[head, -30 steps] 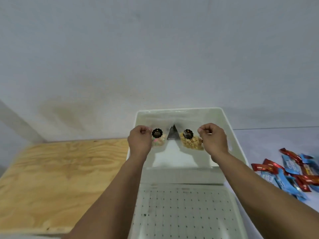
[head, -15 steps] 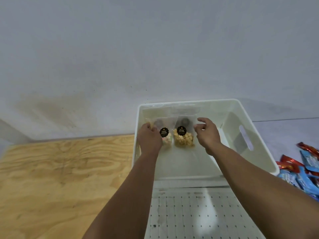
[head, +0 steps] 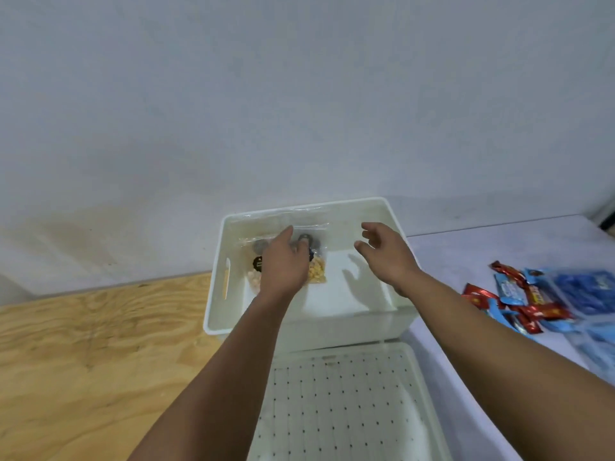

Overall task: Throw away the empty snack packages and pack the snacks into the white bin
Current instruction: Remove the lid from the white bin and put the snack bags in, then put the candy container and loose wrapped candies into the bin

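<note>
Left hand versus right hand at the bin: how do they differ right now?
The left hand reaches down inside the white bin, on the clear snack bags; the right hand hovers apart from them with nothing in it. The right hand's fingers are spread open; the left hand's fingertips are hidden. Both are over the bin.
</note>
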